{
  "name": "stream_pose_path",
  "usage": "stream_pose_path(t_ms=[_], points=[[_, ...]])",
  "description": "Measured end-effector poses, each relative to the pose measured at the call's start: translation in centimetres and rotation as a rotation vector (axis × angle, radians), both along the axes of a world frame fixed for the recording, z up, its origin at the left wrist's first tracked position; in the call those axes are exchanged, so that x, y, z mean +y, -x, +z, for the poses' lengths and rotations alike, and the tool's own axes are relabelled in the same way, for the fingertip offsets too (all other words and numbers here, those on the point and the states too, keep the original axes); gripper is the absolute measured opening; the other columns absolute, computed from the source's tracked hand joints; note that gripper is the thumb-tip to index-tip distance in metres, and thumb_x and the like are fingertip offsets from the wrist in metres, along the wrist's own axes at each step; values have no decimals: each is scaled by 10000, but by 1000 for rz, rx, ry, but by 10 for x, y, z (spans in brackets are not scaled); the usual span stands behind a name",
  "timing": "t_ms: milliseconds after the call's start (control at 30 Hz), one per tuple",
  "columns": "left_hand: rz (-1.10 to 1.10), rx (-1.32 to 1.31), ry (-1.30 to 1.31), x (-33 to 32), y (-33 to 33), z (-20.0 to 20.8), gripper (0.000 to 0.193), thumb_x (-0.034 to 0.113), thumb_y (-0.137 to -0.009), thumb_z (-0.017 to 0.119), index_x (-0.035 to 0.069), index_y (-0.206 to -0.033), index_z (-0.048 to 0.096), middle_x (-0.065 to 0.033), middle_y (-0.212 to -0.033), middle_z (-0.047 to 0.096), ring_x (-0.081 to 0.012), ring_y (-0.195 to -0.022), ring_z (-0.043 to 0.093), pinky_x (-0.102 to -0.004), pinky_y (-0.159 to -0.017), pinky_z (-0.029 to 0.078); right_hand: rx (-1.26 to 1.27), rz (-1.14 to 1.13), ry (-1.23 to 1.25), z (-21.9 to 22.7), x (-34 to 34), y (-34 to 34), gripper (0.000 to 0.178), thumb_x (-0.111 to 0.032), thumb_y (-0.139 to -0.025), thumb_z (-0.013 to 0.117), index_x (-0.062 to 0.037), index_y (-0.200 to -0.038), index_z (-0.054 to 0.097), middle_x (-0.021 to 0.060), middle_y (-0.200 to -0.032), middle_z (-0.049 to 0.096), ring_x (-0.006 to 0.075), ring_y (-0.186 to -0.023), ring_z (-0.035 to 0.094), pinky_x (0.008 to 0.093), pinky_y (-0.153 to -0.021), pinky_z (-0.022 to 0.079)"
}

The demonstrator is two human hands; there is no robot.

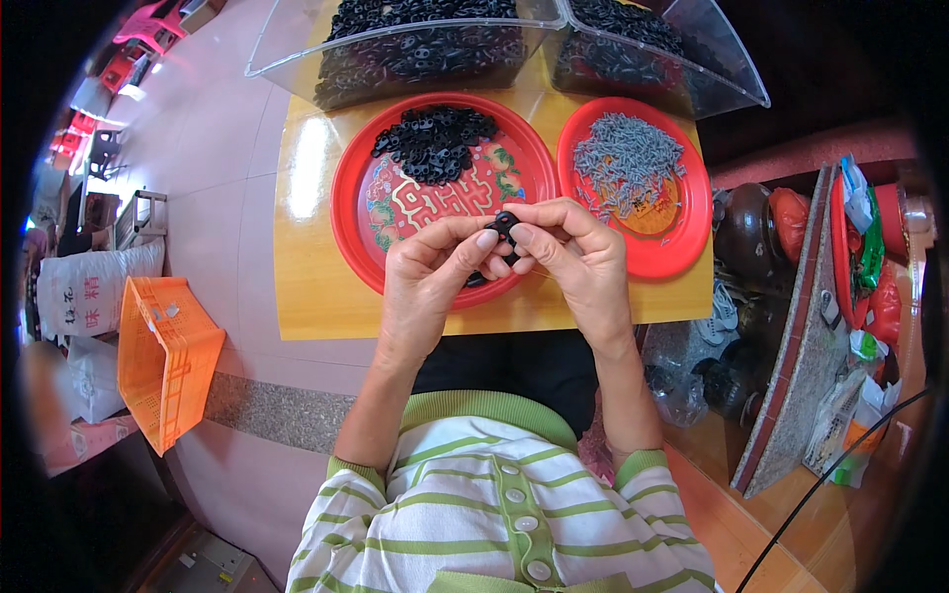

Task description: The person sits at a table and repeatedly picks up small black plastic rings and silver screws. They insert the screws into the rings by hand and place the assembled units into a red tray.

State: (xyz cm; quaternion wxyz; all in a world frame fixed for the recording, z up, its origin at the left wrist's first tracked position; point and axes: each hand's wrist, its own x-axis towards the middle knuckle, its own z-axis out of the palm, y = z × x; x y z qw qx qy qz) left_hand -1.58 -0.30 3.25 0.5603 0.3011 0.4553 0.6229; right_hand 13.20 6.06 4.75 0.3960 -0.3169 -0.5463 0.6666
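Observation:
My left hand and my right hand meet over the near edge of a round red tray. Between their fingertips they pinch a small black plastic part with holes in it. Fingers cover much of it, so I cannot see whether anything sits inside. A heap of similar black parts lies at the far side of this tray, and a dark piece shows beside my left fingers. To the right, an oval red tray holds a pile of small grey screw-like pieces.
Two clear plastic bins full of black parts stand along the far edge of the yellow table. An orange crate and a white sack are on the left. Jars, bags and a stone-topped ledge crowd the right.

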Motion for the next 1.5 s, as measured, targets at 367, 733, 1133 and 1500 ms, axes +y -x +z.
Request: stream_pose_path(t_ms=[367,733,1133,1500], points=[[73,-98,-27,5,-18,-9,183,80,-901,574,-55,-1016,619,-101,-853,665,-138,-731,646,-252,-687,535,-22,-107,-147,-16,-5,1,186,19,-876,567,25,-1059,602,38,-901,581,71,-738,577,209,-658,509],[110,-472,14,3,-22,-8,184,127,-914,554,-12,-1014,621,-63,-911,638,-107,-831,600,-263,-766,488,-251,-192,-487,-1,-6,4,295,8,-746,706,-17,-1033,644,36,-892,574,86,-712,570,229,-615,485],[158,128,-382,4,-24,-16,230,-11,-856,599,-32,-1085,606,-90,-1074,572,-136,-974,559,-256,-874,443,66,-20,-117,1,-5,-9,236,-7,-788,689,21,-1009,613,23,-913,561,60,-822,554,203,-683,476],[204,146,-261,6,-27,-21,157,-74,-841,585,-28,-985,626,-103,-1011,606,-119,-895,582,-214,-770,475,-12,30,-87,-5,0,-13,114,-2,-827,651,15,-924,593,16,-869,566,57,-789,556,204,-670,481]])
